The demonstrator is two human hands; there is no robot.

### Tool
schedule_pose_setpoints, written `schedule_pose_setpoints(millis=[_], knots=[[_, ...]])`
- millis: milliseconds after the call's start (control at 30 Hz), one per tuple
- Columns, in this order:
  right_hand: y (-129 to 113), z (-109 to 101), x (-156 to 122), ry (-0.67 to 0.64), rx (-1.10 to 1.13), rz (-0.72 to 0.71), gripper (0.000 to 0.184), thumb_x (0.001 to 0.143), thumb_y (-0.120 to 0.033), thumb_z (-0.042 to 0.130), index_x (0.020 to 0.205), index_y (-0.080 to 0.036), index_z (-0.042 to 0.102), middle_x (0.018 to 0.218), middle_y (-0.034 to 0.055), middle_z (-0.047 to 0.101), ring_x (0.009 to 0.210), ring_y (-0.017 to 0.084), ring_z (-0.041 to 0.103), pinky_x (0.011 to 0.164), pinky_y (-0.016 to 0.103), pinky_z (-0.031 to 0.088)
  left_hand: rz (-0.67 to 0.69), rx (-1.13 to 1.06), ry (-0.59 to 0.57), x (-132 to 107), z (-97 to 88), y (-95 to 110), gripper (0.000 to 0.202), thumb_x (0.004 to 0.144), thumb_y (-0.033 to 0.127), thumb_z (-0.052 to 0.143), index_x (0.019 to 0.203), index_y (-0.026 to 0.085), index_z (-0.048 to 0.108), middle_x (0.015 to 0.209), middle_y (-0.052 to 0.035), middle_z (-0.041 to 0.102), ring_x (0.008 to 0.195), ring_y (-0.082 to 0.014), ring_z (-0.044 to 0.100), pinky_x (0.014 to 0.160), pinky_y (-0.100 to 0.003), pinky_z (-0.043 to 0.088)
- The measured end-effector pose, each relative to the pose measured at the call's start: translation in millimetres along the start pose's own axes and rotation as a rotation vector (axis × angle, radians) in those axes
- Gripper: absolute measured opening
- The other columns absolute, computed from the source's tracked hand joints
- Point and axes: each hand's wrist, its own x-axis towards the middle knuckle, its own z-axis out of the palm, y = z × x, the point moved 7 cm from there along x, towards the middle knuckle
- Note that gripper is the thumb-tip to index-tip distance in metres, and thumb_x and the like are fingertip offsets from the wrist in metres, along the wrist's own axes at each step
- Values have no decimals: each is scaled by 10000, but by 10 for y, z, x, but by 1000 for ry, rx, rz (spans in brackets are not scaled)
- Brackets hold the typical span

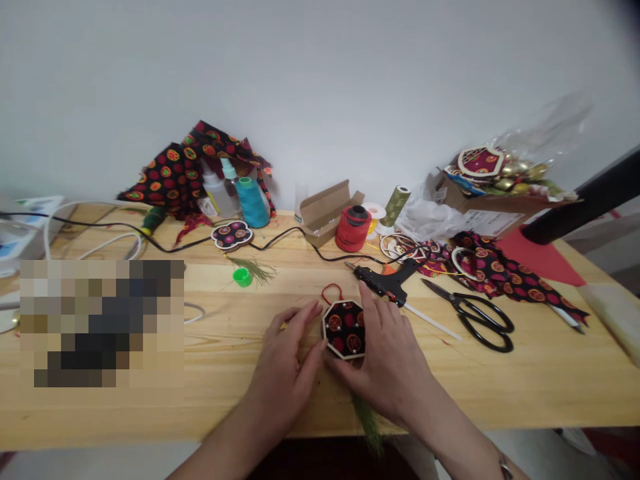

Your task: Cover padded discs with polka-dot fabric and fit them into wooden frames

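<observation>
An octagonal fabric-covered ornament (343, 329) with a pale rim lies near the table's front edge, dark with red and orange round motifs. A red cord loop (332, 291) sticks up from its top. Fingertips and thumb of my left hand (289, 357) close on its left edge. From the other side my right hand (387, 347) grips it, covering its right edge. A green tassel (367, 421) hangs below, partly under my right hand. Just beyond my right fingers lies a black glue gun (387, 281).
Black-handled scissors (475, 313) lie at right, beside patterned cloth (520, 273). Behind are a red thread spool (353, 230), an opened small box (327, 212) and a teal thread cone (253, 203). A flower-shaped ornament (233, 235) and green cap (242, 277) sit left. Black cable crosses the table.
</observation>
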Motion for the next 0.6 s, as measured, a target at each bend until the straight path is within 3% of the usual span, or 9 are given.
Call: schedule_pose_setpoints(millis=[267,600], knots=[[90,-38,-41,-31,222,-90,915,709,-338,753,1455,-119,270,1427,172,452,1294,327,368,1056,520,357,10,107,-28,-9,48,27,451,876,235,510,1322,167,490,1251,-129,626,1208,-287,471,980,-506,431],[139,54,-3,-72,302,-107,847,702,-237,761,1417,-43,350,1365,200,505,1254,310,386,1069,498,353,40,189,-43,7,98,48,459,874,242,527,1321,147,486,1228,-136,647,1178,-307,479,953,-540,427]])
